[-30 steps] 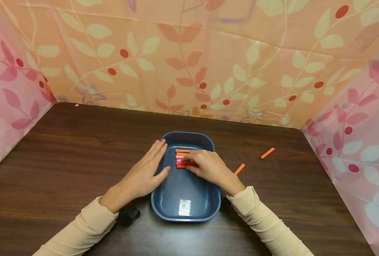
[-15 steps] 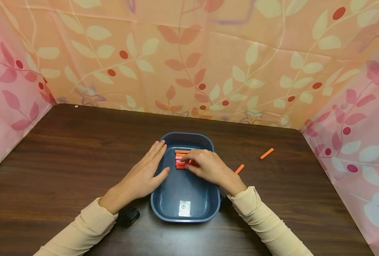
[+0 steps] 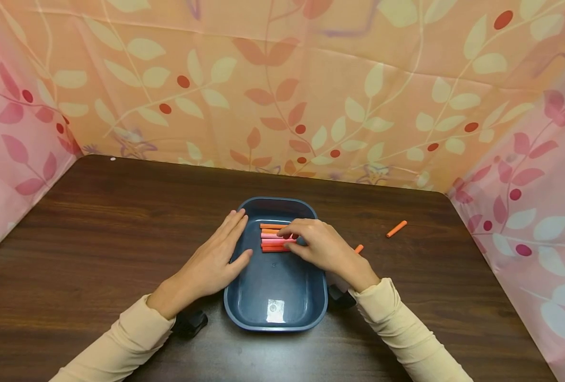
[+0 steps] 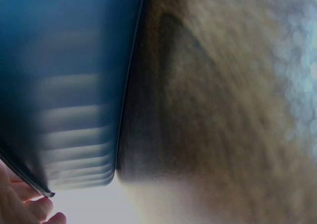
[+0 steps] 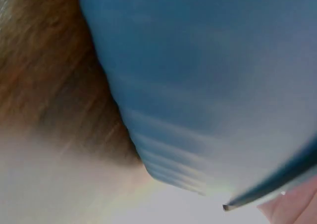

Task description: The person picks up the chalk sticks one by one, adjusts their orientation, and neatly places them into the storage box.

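Note:
A dark blue plastic tub stands on the table. Inside, near its far end, several short orange, pink and red sticks lie side by side in a row; their exact kind is unclear. My left hand rests on the tub's left rim with fingers straight. My right hand reaches over the right rim, fingers and thumb parted just above the right ends of the sticks, which it partly hides. The left wrist view shows fingertips beside the tub's rim; the right wrist view has mostly the tub's outer wall.
Right of the tub, an orange stick lies on the dark wooden table. Another orange stick is mostly hidden behind my right wrist. Patterned cloth hangs along the table's back and sides.
My right hand has drawn back slightly to the right, its thumb and fingers spreading apart, so more of the sticks shows. The left hand has stayed on the rim.

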Tool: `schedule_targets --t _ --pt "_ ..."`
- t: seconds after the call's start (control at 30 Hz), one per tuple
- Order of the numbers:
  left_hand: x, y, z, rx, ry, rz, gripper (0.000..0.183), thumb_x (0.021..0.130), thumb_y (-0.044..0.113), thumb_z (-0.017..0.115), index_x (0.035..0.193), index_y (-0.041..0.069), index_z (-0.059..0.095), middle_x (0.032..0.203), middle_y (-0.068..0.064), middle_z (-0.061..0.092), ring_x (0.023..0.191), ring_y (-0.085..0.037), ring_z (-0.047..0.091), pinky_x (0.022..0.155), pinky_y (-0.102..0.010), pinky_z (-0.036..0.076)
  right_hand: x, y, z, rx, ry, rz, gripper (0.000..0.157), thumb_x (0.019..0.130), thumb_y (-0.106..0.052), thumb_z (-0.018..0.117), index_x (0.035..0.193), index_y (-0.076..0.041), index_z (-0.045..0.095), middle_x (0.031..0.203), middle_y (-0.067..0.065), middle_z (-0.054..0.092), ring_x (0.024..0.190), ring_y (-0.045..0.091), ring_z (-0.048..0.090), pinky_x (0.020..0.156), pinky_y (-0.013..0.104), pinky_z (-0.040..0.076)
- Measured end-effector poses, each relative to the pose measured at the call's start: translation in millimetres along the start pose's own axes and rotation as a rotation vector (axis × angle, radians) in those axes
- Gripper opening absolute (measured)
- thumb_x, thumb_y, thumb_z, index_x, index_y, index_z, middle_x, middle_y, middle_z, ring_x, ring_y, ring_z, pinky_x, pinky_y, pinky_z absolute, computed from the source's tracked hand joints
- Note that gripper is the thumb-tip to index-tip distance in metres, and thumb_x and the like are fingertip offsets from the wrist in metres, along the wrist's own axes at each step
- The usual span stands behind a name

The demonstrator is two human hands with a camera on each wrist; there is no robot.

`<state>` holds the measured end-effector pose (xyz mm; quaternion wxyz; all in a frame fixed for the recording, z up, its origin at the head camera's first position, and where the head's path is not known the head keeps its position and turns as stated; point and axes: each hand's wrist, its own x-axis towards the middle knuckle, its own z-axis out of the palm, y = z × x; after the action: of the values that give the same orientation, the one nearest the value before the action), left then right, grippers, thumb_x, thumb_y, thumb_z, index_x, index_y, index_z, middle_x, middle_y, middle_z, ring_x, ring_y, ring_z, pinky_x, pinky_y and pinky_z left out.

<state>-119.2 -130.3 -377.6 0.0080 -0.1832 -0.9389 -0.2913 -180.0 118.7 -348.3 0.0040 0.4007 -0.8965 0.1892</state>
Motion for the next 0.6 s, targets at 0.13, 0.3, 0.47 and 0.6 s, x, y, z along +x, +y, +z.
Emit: schedule_targets --t 0.13,0.3,0.47,0.6 --pt "-0.6 0.0 -0.2 0.003 0.0 0.003 0.075 0.099 0.035 0.055 0.157 0.003 0.022 0.168 -0.01 0.012 0.155 -0.034 0.011 0.121 -0.055 0.023 -3.8 0.8 -5.4 0.01 0.022 0.008 0.027 0.089 -0.017 0.074 0.116 -0.013 0.073 0.103 0.0 0.074 0.09 0.017 0.069 0.077 0.031 0.057" --pt "-0.4 0.3 0.0 -0.001 0.003 0.004 0.075 0.098 0.035 0.055 0.157 0.002 0.022 0.168 -0.011 0.012 0.155 -0.034 0.011 0.121 -0.056 0.023 -10.2 2.1 -12.4 0.012 0.056 0.004 0.026 0.088 -0.014 0.074 0.114 -0.011 0.074 0.104 0.0 0.074 0.089 0.014 0.068 0.077 0.03 0.058" --pt "0.6 -0.6 0.3 -0.001 0.009 0.01 0.074 0.098 0.033 0.056 0.157 0.001 0.023 0.168 -0.012 0.013 0.155 -0.035 0.011 0.12 -0.057 0.023 -16.1 5.7 -18.0 0.045 0.115 -0.036 0.027 0.085 -0.008 0.077 0.112 -0.006 0.074 0.103 0.006 0.075 0.088 0.015 0.069 0.077 0.031 0.059" --pt "0.8 -0.5 0.2 -0.001 0.011 0.011 0.074 0.098 0.032 0.057 0.157 0.001 0.023 0.167 -0.012 0.013 0.155 -0.035 0.011 0.121 -0.056 0.023 -21.0 9.6 -21.7 0.085 0.161 -0.065 0.027 0.083 -0.005 0.078 0.11 -0.003 0.074 0.101 0.009 0.075 0.084 0.017 0.069 0.074 0.034 0.06"
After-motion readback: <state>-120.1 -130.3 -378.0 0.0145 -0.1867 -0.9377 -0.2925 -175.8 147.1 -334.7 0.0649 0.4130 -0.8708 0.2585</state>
